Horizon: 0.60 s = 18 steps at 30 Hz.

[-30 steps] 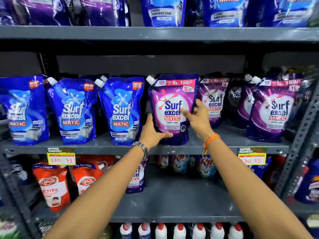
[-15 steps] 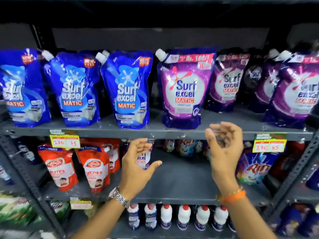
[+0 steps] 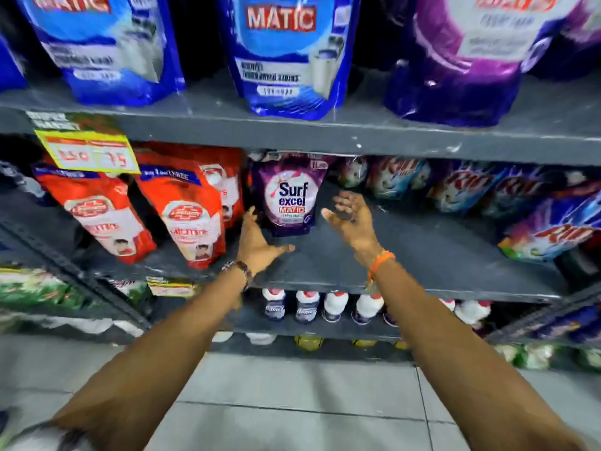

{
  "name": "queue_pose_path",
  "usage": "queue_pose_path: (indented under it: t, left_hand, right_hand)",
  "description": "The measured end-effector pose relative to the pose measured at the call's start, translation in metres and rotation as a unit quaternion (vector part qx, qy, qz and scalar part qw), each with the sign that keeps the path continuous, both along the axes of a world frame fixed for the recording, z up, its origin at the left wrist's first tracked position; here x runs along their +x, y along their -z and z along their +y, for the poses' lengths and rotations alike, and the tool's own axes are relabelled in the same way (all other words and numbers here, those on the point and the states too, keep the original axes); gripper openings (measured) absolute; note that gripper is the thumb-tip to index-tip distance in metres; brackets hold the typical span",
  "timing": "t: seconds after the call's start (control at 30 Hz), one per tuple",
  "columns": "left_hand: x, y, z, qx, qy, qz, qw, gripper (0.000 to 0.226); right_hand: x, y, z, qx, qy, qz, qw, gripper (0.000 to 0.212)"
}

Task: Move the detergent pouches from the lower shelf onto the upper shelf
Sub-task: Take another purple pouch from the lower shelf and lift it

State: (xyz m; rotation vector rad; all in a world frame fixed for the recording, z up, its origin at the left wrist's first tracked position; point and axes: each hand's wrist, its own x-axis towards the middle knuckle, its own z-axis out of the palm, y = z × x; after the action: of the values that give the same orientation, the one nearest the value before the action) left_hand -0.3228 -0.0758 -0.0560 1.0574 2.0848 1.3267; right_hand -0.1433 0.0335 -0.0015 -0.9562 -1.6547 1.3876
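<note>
A purple Surf excel Matic pouch (image 3: 289, 196) stands upright toward the back of the lower shelf (image 3: 406, 255). My left hand (image 3: 257, 239) is open just to its lower left, fingertips close to the pouch's left edge. My right hand (image 3: 353, 218) is open to its right, palm turned toward it, a small gap between them. On the upper shelf (image 3: 357, 135) stand two blue Matic pouches (image 3: 286, 53) and a purple pouch (image 3: 465, 60); only their lower halves show.
Red Lifebuoy refill pouches (image 3: 185, 206) stand left of the purple pouch. Rin packs (image 3: 549, 226) fill the right and back of the lower shelf. A yellow price tag (image 3: 87, 151) hangs from the upper shelf's edge. White bottles (image 3: 335, 304) line the shelf below, above a tiled floor (image 3: 292, 402).
Both hands let go of the purple pouch placed on the upper shelf and dropped to the lower shelf. They now flank another purple pouch there. The view has tilted downward.
</note>
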Motion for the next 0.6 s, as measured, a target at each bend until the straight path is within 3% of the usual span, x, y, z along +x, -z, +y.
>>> queue_pose_path:
  t: [0.1, 0.23, 0.4, 0.6]
  left_hand:
    - [-0.028, 0.012, 0.028, -0.005, 0.004, 0.004, 1.000, 0.130]
    - [-0.050, 0.022, 0.053, 0.007, 0.020, 0.015, 1.000, 0.124]
    - [-0.051, 0.039, 0.063, 0.017, 0.032, 0.037, 0.999, 0.135]
    - [-0.030, 0.051, 0.051, 0.053, 0.007, 0.049, 0.997, 0.125]
  right_hand:
    - [-0.026, 0.010, 0.030, 0.012, -0.031, -0.044, 0.998, 0.057]
    - [-0.054, 0.014, 0.050, 0.038, -0.079, -0.033, 0.996, 0.057]
    - [-0.067, 0.028, 0.062, 0.009, -0.093, 0.010, 0.996, 0.042]
    - [-0.057, 0.036, 0.057, 0.029, -0.070, 0.033, 0.997, 0.027]
